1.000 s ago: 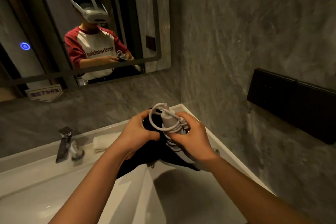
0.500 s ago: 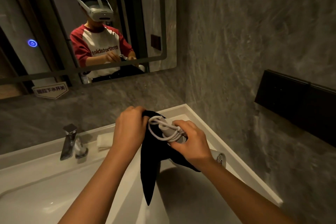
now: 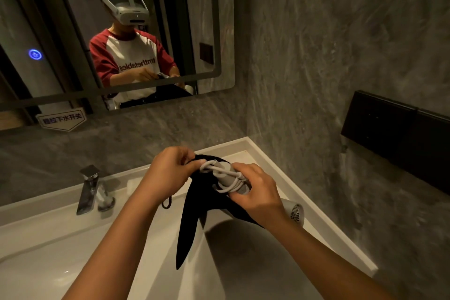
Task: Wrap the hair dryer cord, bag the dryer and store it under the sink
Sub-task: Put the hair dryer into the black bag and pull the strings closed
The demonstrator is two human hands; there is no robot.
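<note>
A grey hair dryer (image 3: 295, 210) is held above the white sink counter (image 3: 267, 161), its handle wrapped in loops of white cord (image 3: 225, 178). My right hand (image 3: 255, 192) grips the wrapped handle; the dryer's vented end pokes out beyond my wrist. A black cloth bag (image 3: 192, 214) hangs limp under the handle, its tip pointing down over the basin. My left hand (image 3: 170, 173) pinches the bag's upper edge next to the cord. A drawstring loop (image 3: 166, 202) dangles under my left wrist.
A chrome faucet (image 3: 89, 189) stands at the left of the basin (image 3: 48, 263). A mirror (image 3: 117, 31) on the back wall reflects a person in a headset. A black wall box (image 3: 399, 136) juts out at the right, close to the grey stone wall.
The dryer handle has tilted from upright to lying sideways. The bag has dropped to hang long and loose. My left hand has shifted to the bag's top edge.
</note>
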